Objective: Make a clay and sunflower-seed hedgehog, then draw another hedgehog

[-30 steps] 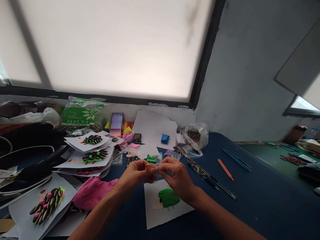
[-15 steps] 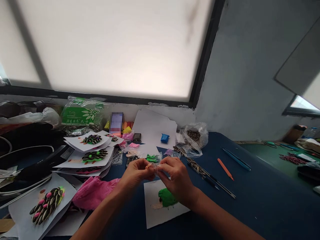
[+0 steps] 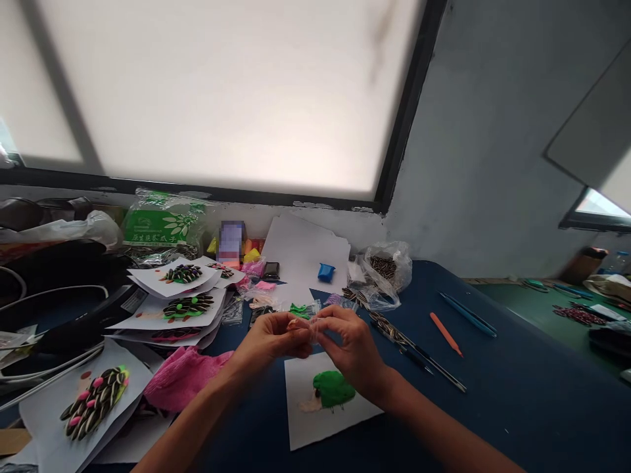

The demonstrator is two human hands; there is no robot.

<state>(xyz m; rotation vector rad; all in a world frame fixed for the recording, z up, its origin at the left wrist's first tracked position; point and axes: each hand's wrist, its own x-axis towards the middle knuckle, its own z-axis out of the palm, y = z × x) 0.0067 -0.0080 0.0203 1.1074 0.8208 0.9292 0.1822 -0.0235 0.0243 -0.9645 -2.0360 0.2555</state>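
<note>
My left hand [image 3: 276, 336] is closed in a pinch on a small clear plastic packet [image 3: 313, 326] with orange-brown modelling clay [image 3: 298, 324] in or beside it. Thumb and fingers of my right hand [image 3: 351, 345] pinch the other end of the plastic. Both hands are raised over the desk, fingertips almost meeting. Below them lies a white paper sheet [image 3: 300, 430] bearing a green clay body [image 3: 335, 389] with a pale clay snout and short drawn legs. Exactly how the clay sits in the wrapper is partly hidden by my fingers.
Papers with seed-covered clay animals [image 3: 93, 404] and a pink cloth [image 3: 185, 381] lie left. Bagged sunflower seeds [image 3: 382, 266], a blue clay pack [image 3: 326, 272] and small clay packets stand behind. Pens [image 3: 434, 361], an orange tool [image 3: 446, 335] and blue tweezers [image 3: 468, 314] lie right.
My right hand has shifted slightly right and up, uncovering more of the green clay body. Both hands keep pinching the packet.
</note>
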